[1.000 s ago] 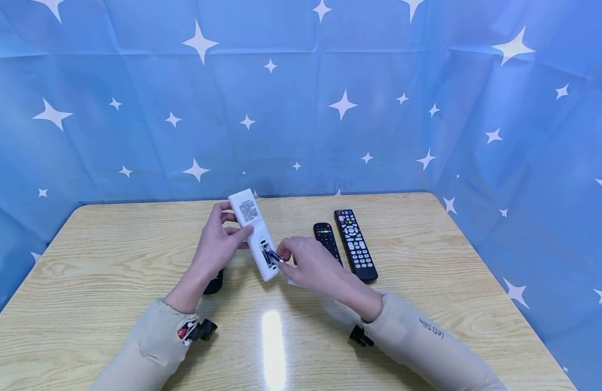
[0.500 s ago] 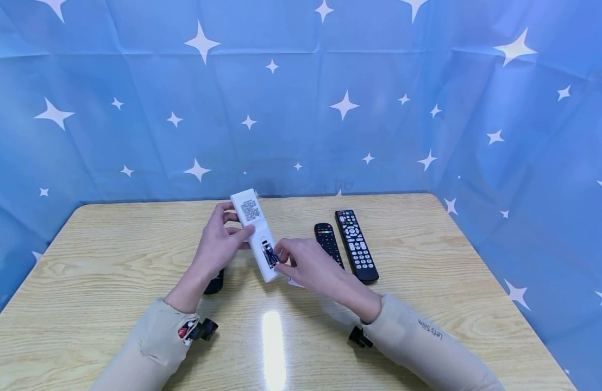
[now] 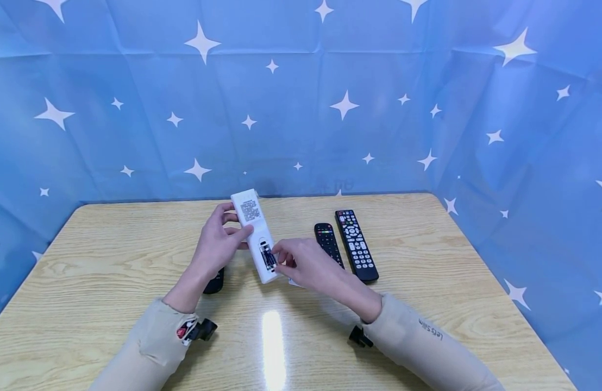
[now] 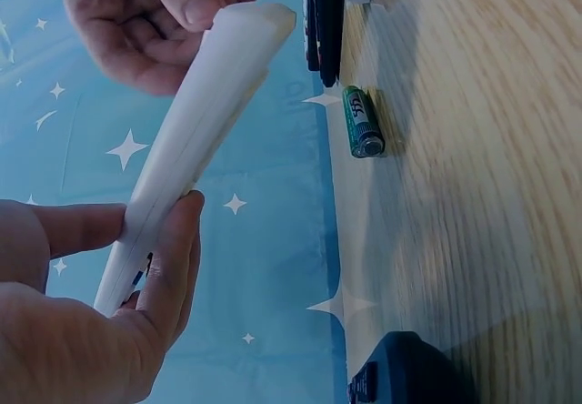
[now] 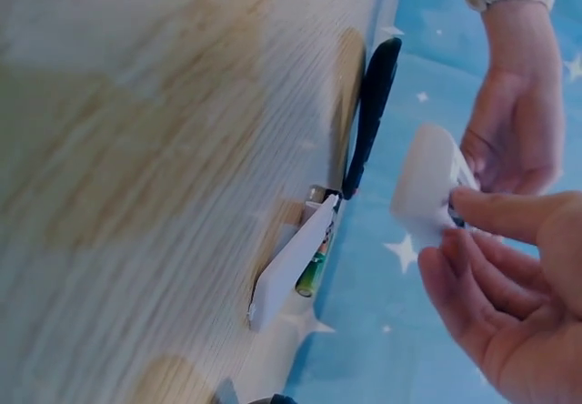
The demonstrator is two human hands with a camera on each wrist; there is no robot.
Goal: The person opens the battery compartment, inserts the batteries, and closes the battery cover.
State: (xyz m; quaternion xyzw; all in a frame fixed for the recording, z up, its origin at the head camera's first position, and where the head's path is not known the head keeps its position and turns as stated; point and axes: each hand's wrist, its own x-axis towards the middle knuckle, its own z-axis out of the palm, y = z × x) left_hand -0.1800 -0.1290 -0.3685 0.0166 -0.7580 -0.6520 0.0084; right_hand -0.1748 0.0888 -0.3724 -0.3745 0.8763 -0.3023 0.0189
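My left hand (image 3: 223, 239) grips a white remote control (image 3: 257, 228) by its side, back face up and raised above the table. Its battery compartment is uncovered, with dark batteries (image 3: 268, 256) in it. With curled fingers, my right hand (image 3: 306, 260) holds the end of one battery at the compartment's right edge. In the right wrist view, one fingertip (image 5: 468, 206) presses at the opening while the other fingers lie by the remote's edge. The left wrist view shows the remote (image 4: 191, 140) from its side, the compartment turned away.
Two black remotes (image 3: 357, 247) (image 3: 326, 239) lie right of my hands; another dark remote (image 3: 214, 283) is partly under my left wrist. On the wooden table (image 3: 135, 260) lie a green battery (image 4: 364, 124) and a white cover (image 5: 293, 263). A blue star-patterned cloth (image 3: 301, 108) hangs behind.
The battery in my right fingers has gone from sticking out at a slant to lying down in the compartment. My left hand and the white remote have barely moved.
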